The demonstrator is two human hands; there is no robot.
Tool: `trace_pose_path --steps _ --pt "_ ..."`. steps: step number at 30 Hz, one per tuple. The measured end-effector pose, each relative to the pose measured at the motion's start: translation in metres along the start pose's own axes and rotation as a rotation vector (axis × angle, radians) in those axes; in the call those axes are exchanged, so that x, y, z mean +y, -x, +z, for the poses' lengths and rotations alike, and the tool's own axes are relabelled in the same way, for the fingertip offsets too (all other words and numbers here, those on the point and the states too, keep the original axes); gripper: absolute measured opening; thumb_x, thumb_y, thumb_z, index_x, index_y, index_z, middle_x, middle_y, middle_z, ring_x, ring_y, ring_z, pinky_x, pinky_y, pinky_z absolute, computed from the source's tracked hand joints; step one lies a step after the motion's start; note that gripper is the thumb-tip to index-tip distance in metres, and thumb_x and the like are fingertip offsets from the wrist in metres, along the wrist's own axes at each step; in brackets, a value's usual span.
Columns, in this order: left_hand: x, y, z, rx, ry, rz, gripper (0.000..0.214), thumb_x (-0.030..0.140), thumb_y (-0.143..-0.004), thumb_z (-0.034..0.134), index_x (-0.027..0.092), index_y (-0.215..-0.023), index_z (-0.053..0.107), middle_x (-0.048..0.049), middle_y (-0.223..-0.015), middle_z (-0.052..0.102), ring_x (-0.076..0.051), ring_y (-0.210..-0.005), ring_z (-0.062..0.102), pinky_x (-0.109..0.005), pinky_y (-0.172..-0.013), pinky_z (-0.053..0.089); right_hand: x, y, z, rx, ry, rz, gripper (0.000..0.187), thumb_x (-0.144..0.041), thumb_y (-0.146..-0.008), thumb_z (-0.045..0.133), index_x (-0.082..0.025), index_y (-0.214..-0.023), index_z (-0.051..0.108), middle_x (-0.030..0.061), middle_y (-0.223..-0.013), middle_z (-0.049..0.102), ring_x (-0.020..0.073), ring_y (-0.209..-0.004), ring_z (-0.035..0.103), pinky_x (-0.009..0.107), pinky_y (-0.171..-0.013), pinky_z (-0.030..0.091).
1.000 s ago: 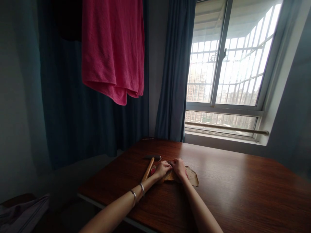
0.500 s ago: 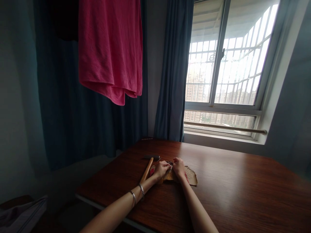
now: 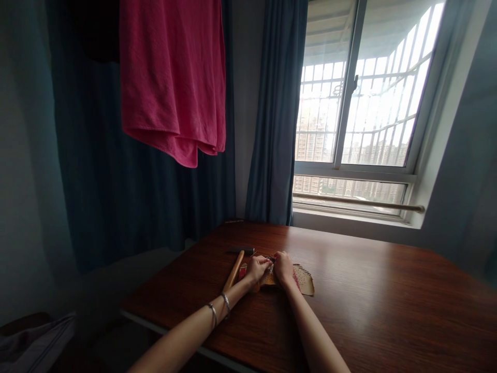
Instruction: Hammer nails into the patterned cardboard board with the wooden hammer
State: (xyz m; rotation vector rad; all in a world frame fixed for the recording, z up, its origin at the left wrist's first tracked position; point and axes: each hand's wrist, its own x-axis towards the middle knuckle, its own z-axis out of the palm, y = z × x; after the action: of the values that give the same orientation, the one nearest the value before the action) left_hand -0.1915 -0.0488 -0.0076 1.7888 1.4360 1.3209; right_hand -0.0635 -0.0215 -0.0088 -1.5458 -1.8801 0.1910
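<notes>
On the brown table (image 3: 373,290), lower centre, the left hand (image 3: 258,269) and right hand (image 3: 284,269) have barely shifted over the dotted tan piece (image 3: 306,280), suggesting steady close work; whether they pinch it, I cannot tell.

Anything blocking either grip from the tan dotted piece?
Nothing visible: the left grip and right grip are both at the tan dotted piece, no object seen between. The wooden stick lies left of them, out of the way. Exact contact is hidden.
</notes>
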Motion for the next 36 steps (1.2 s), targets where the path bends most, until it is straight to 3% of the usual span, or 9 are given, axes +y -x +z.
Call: trace_pose_path --steps 10,13,17,22,26,30,33,36 --pt "-0.009 -0.018 -0.001 0.219 0.143 -0.045 0.031 0.037 -0.071 0.056 0.010 -0.078 0.068 -0.0100 -0.080 0.068 -0.018 -0.074 0.060 -0.026 -0.065 0.045 0.000 0.002 0.000 0.012 0.044 -0.004 0.031 -0.012 -0.083 0.036 -0.017 -0.083 0.066 0.0118 -0.089 0.061 0.0207 -0.090 0.052 0.026 -0.072 0.037" --pt "0.002 -0.031 -0.003 0.122 0.027 -0.057 0.028 0.034 -0.070 0.056 0.009 -0.072 0.067 -0.0078 -0.073 0.067 -0.017 -0.069 0.058 -0.024 -0.059 0.043 0.000 0.002 -0.001 0.015 0.042 0.002 0.031 -0.011 -0.082 0.035 -0.017 -0.082 0.066 0.0110 -0.087 0.062 0.0206 -0.089 0.053 0.026 -0.071 0.037" --pt "0.013 -0.050 -0.005 -0.051 -0.302 -0.111 0.021 0.027 -0.066 0.058 0.009 -0.061 0.066 -0.0042 -0.059 0.063 -0.015 -0.061 0.055 -0.022 -0.053 0.037 0.000 0.002 -0.002 0.030 0.049 0.010 0.030 -0.013 -0.083 0.034 -0.017 -0.081 0.064 0.0117 -0.087 0.061 0.0214 -0.087 0.053 0.026 -0.069 0.037" --pt "0.004 -0.065 -0.003 -0.163 -0.556 -0.196 0.017 0.020 -0.062 0.060 0.011 -0.073 0.070 -0.0078 -0.073 0.068 -0.015 -0.065 0.058 -0.021 -0.057 0.039 -0.002 0.003 -0.004 0.059 0.063 0.015 0.029 -0.012 -0.083 0.033 -0.016 -0.089 0.061 0.0125 -0.089 0.061 0.0215 -0.086 0.053 0.027 -0.070 0.038" --pt "-0.007 -0.069 -0.002 -0.190 -0.569 -0.186 0.021 0.021 -0.063 0.058 0.012 -0.078 0.070 -0.0094 -0.078 0.069 -0.017 -0.067 0.060 -0.023 -0.059 0.041 -0.001 0.002 -0.005 0.046 0.070 0.011 0.028 -0.012 -0.083 0.035 -0.016 -0.085 0.062 0.0114 -0.086 0.061 0.0210 -0.084 0.053 0.027 -0.070 0.038" --pt "-0.013 -0.068 -0.004 -0.266 -0.445 -0.065 0.025 0.021 -0.067 0.050 0.011 -0.080 0.069 -0.0080 -0.078 0.069 -0.017 -0.069 0.060 -0.022 -0.061 0.042 0.000 0.000 -0.007 0.002 0.069 -0.004 0.030 -0.013 -0.082 0.036 -0.018 -0.081 0.066 0.0106 -0.087 0.060 0.0205 -0.083 0.053 0.026 -0.067 0.038" --pt "-0.013 -0.067 -0.013 -0.318 -0.357 0.020 0.029 0.018 -0.066 0.047 0.012 -0.085 0.069 -0.0063 -0.081 0.069 -0.016 -0.072 0.060 -0.021 -0.062 0.042 -0.001 -0.001 -0.010 -0.048 0.066 -0.030 0.030 -0.015 -0.081 0.039 -0.022 -0.084 0.068 0.0095 -0.089 0.060 0.0201 -0.084 0.053 0.025 -0.067 0.038" --pt "-0.007 -0.063 -0.028 -0.333 -0.407 0.031 0.032 0.017 -0.063 0.048 0.012 -0.087 0.069 -0.0053 -0.079 0.069 -0.016 -0.070 0.059 -0.021 -0.061 0.042 -0.004 -0.003 -0.014 -0.101 0.076 -0.051 0.030 -0.018 -0.082 0.041 -0.024 -0.088 0.069 0.0100 -0.092 0.059 0.0216 -0.087 0.051 0.027 -0.071 0.037"
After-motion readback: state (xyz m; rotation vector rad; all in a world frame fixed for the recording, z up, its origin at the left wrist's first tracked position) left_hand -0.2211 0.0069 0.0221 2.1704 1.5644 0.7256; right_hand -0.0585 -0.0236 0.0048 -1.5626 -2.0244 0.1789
